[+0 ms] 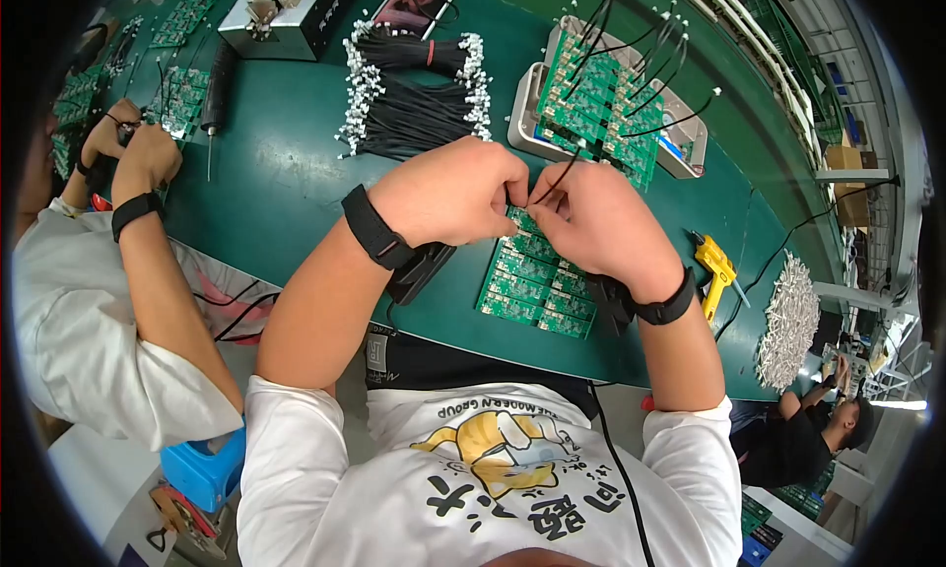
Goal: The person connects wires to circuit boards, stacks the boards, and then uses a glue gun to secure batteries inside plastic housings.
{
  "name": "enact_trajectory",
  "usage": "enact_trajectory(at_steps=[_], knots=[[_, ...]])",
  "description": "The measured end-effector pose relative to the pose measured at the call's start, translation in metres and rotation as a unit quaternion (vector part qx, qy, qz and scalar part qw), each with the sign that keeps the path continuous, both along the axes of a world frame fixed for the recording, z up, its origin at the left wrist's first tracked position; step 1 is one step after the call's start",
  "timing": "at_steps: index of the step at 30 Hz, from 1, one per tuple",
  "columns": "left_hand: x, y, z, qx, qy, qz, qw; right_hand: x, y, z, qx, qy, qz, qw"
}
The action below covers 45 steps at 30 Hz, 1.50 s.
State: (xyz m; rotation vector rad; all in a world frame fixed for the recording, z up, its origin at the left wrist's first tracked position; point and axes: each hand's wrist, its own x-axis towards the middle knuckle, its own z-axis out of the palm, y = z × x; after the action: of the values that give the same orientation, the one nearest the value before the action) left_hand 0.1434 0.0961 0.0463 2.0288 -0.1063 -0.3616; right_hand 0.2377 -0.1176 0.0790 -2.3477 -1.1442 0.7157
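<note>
The right grip (606, 222) is pinched on a black wire (565, 179); the left grip (448, 193) curls at the green board (520, 279), holding I can't tell what. The board lies on the desk (281, 158), lower rows without wires. Behind, stacked boards (591, 99) have wires; many loose wires (416, 112) are left.

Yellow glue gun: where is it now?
In the head view, the yellow glue gun lies at right on the table, between the right hand and the pile of white pieces.

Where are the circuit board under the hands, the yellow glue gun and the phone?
Circuit board (538, 279), head view: middle of its green face.
Yellow glue gun (716, 263), head view: its body.
Phone (410, 9), head view: its screen.
</note>
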Motion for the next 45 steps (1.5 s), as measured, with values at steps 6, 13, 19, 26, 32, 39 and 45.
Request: enact_trajectory(at_steps=[6,13,19,26,32,39,45], knots=[[-0.01,0.002,-0.008,0.037,-0.116,0.008,0.992,-0.025,-0.046,-0.01,0.132,-0.103,0.036,0.985],[-0.01,0.025,0.03,0.041,-0.173,0.28,0.943,-0.034,-0.072,-0.015,0.132,-0.119,0.029,0.984],[-0.019,0.046,0.017,0.275,-0.238,0.264,0.893,-0.027,-0.078,-0.029,0.172,-0.119,0.053,0.976],[-0.023,0.044,0.002,0.32,-0.304,0.221,0.87,-0.026,-0.08,-0.032,0.196,-0.112,0.052,0.973],[-0.024,0.051,-0.005,0.302,-0.264,0.209,0.892,-0.028,-0.08,-0.034,0.191,-0.105,0.039,0.975],[-0.027,0.069,-0.003,0.232,-0.319,0.212,0.894,-0.028,-0.08,-0.033,0.185,-0.096,0.03,0.977],[-0.028,0.071,0.002,0.167,-0.301,0.21,0.915,-0.028,-0.078,-0.032,0.185,-0.094,0.027,0.978]])
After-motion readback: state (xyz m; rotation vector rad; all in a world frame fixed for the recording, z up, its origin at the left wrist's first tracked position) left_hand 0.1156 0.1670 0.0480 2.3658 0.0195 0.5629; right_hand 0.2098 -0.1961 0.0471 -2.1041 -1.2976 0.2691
